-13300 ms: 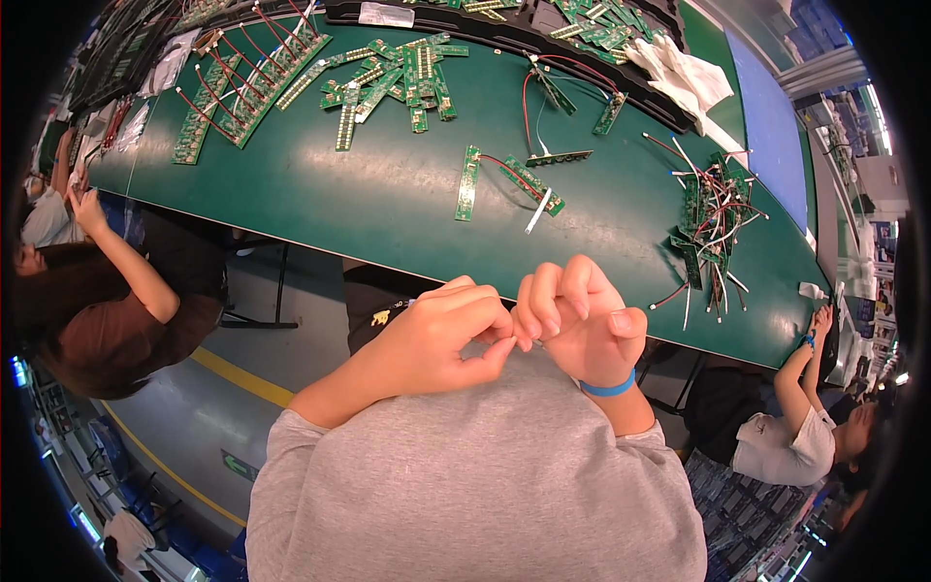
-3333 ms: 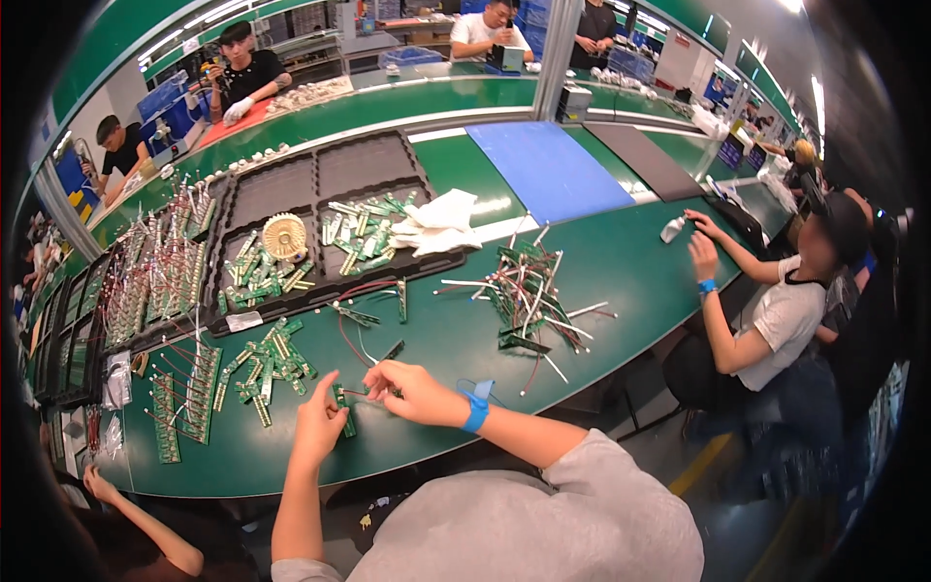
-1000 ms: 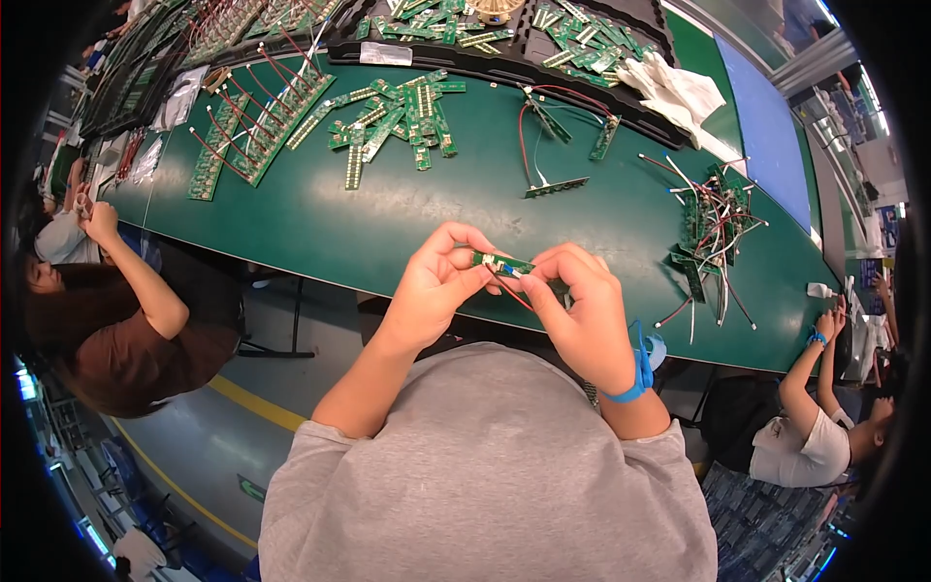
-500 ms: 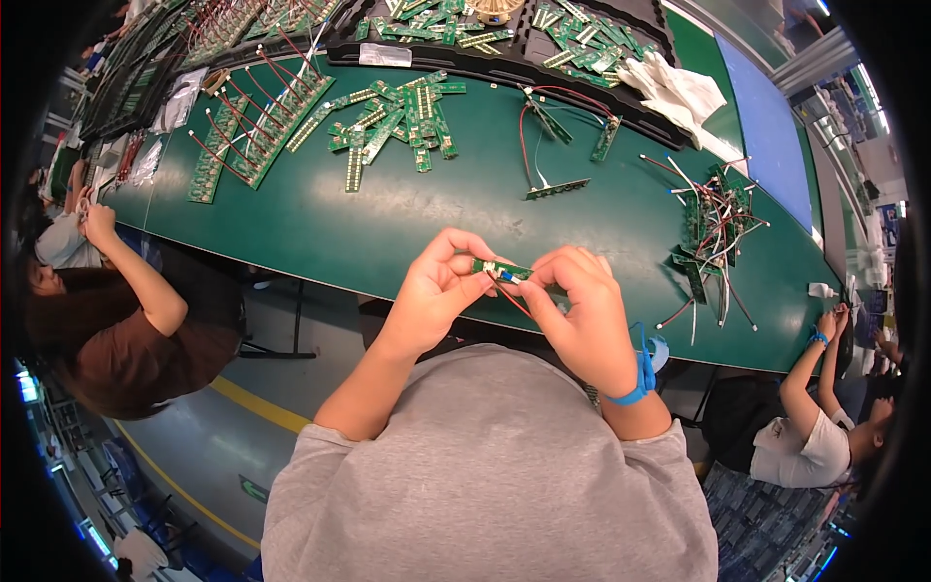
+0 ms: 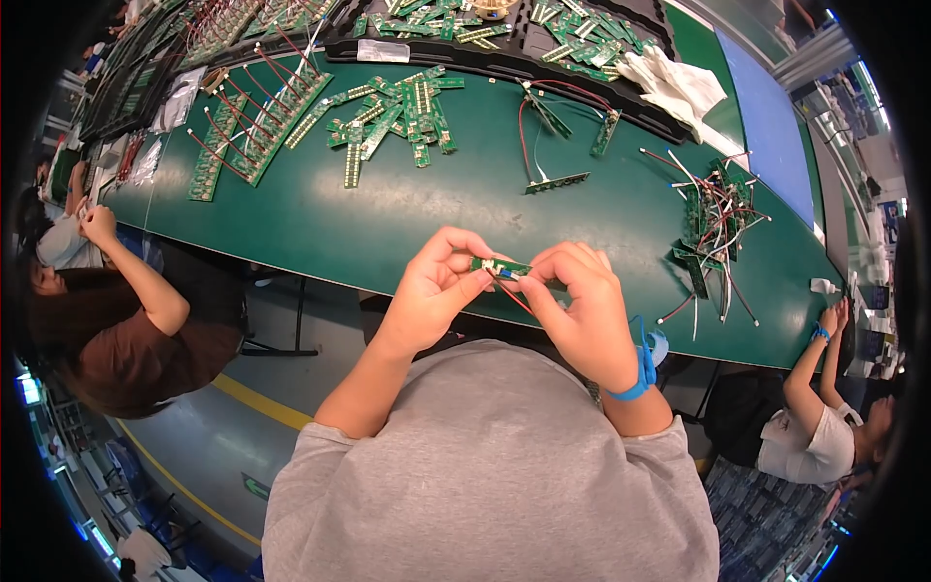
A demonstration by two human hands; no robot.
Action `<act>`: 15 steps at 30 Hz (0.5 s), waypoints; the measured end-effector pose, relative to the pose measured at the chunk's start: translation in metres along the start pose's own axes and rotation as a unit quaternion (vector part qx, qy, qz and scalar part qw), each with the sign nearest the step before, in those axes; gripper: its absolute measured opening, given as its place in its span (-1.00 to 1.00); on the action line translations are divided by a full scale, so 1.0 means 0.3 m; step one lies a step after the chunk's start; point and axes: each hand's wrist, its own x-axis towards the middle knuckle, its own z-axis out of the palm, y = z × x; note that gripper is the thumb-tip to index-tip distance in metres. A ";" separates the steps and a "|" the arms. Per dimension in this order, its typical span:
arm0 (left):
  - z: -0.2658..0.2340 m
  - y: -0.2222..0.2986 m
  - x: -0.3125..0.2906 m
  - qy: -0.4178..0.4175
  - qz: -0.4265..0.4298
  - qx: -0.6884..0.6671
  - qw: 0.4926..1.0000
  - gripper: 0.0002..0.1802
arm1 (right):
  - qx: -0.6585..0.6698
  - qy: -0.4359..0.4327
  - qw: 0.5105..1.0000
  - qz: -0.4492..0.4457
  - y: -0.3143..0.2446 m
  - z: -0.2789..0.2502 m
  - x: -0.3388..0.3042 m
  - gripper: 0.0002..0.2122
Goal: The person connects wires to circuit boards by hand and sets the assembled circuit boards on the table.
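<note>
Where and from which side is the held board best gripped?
Probably the board by its ends, left hand from the left, right hand from the right: it looks narrow, with connectors and a red wire exposed between them.

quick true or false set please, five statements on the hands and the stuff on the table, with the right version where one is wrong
1. The left hand and right hand meet at one green circuit board. True.
2. The blue wristband is on the left wrist. False: the wristband is on the right.
3. A red wire hangs below the circuit board. True.
4. The tangled wired boards lie left of both hands. False: these boards lie right.
5. A white cloth lies over the black tray's edge. True.
</note>
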 end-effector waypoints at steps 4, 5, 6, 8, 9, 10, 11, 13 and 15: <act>0.000 -0.001 0.000 -0.004 0.002 -0.004 1.000 -0.83 | -0.006 0.006 1.000 -0.003 0.003 0.004 -0.002 -0.91; -0.001 -0.001 0.000 -0.005 0.002 -0.004 1.000 -0.83 | -0.005 0.006 1.000 -0.003 0.002 0.004 -0.001 -0.91; -0.001 -0.001 0.000 -0.005 0.002 -0.004 1.000 -0.83 | -0.011 0.005 1.000 -0.005 0.002 0.003 -0.001 -0.91; -0.001 -0.001 -0.001 -0.007 0.000 -0.006 1.000 -0.83 | -0.016 0.003 1.000 -0.007 0.001 0.003 0.000 -0.90; 0.000 0.000 -0.001 -0.007 0.000 -0.007 1.000 -0.83 | -0.017 0.002 1.000 -0.005 0.000 0.004 0.000 -0.90; 0.000 0.003 -0.001 -0.005 0.000 -0.004 1.000 -0.83 | -0.019 0.002 1.000 -0.003 0.000 0.004 0.000 -0.90; 0.001 0.004 -0.002 -0.003 0.001 -0.001 1.000 -0.83 | -0.019 0.001 1.000 -0.003 0.000 0.005 0.000 -0.90; 0.001 0.004 -0.002 -0.001 0.003 0.001 1.000 -0.82 | -0.009 0.004 1.000 -0.007 0.002 0.007 -0.001 -0.90; 0.000 0.004 -0.002 0.001 0.006 0.004 1.000 -0.82 | -0.010 0.005 1.000 -0.006 0.002 0.008 0.000 -0.90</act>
